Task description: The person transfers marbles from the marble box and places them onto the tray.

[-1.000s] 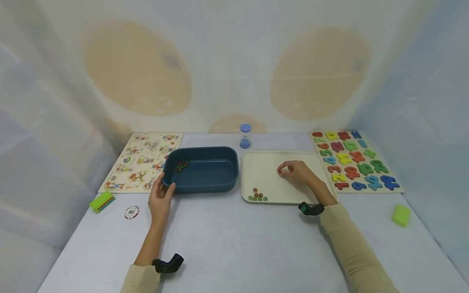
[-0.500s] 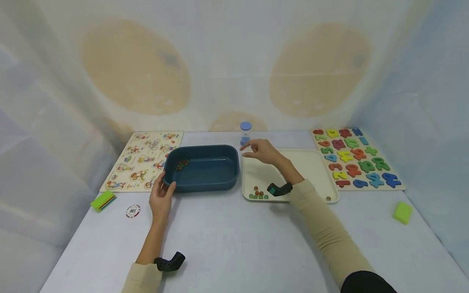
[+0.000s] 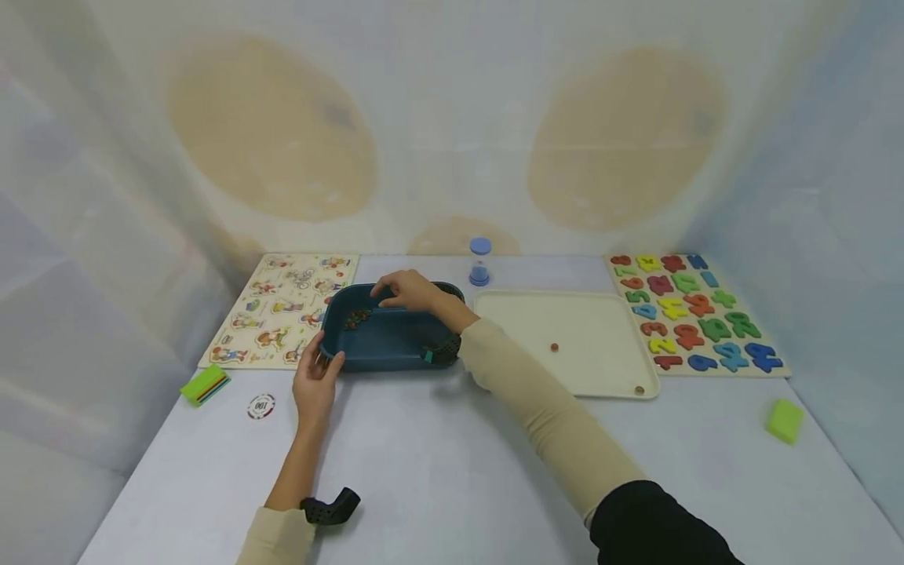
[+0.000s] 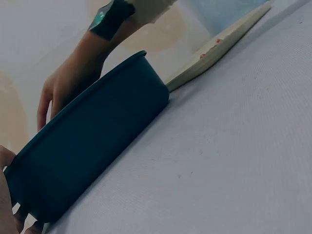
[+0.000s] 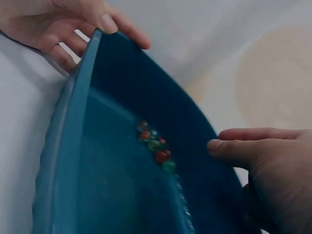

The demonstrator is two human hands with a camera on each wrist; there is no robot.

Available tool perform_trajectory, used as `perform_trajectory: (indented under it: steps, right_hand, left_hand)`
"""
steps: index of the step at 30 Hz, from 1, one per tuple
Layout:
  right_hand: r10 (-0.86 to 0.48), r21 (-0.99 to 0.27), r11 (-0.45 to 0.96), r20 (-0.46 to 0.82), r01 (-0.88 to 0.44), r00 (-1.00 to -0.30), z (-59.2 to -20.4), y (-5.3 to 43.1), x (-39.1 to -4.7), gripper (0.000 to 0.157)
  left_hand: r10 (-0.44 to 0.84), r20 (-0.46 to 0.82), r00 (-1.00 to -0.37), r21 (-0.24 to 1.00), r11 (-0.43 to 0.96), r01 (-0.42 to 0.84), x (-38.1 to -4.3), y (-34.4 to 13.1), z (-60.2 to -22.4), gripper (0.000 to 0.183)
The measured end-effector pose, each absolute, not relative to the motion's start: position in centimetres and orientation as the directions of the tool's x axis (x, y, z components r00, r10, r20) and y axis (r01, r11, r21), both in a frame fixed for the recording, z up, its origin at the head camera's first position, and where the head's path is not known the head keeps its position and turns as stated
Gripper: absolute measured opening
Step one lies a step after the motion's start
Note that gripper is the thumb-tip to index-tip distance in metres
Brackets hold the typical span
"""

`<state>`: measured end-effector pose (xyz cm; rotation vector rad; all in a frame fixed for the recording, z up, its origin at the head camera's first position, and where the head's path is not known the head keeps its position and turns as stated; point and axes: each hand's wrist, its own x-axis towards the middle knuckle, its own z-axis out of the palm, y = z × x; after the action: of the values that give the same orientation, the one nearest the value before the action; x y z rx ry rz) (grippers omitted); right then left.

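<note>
My left hand (image 3: pixel 314 388) grips the near left corner of a dark blue rectangular basin (image 3: pixel 395 359), fingers outside and thumb at the rim. Several small red and green glassy marbles (image 5: pixel 155 145) lie together along the basin's inner left side. Over the basin, my right hand (image 3: pixel 410 290) reaches in with thumb and index finger apart; nothing shows between them. To the right lies a cream tray (image 3: pixel 523 310), with a red marble (image 3: pixel 554 347) near its middle and a darker marble (image 3: pixel 639 390) at its near right corner. My right sleeve hides its near left corner.
A sand timer (image 3: pixel 480 263) with blue ends stands behind the basin and tray. Picture board (image 3: pixel 243 322) at left, letter puzzle board (image 3: pixel 706 322) at right. Green foam blocks (image 3: pixel 205 386) and a 100 chip (image 3: pixel 260 406) lie front left; another green block (image 3: pixel 784 421) lies right.
My right hand, its thumb and index close around something reddish over the tray at first, has swung left across the tray to above the basin. My left hand stays at the basin's corner.
</note>
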<state>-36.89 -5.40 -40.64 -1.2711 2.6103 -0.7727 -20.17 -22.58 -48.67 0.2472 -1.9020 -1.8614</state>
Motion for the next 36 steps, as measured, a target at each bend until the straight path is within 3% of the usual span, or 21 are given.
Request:
perform_trajectory:
  steps: [16,26,32,36]
  right_hand:
    - [-0.726,-0.336,0.649,-0.004,-0.683,-0.688,-43.2,-9.1,-37.7,0.031]
    - [-0.705,-0.317,0.691,-0.102,-0.649,-0.702,-44.4,-9.1,-37.9,0.027]
    - [-0.749,-0.396,0.604,0.013,-0.692,-0.662,-42.8,-7.0,-37.5,0.021]
    - [-0.773,-0.478,0.509,0.113,-0.716,-0.625,-40.4,-2.2,-36.3,0.024]
  left_hand:
    - [-0.420,0.194,-0.887,0.980,0.043,0.194,-19.9,-22.5,-48.3,0.052]
    - [-0.413,0.212,-0.886,0.977,0.061,0.205,-19.0,-21.5,-46.8,0.051]
    - [-0.414,0.225,-0.882,0.974,0.074,0.213,-19.0,-21.6,-46.6,0.051]
    - [-0.421,0.225,-0.879,0.974,0.093,0.204,-19.1,-21.9,-46.6,0.051]
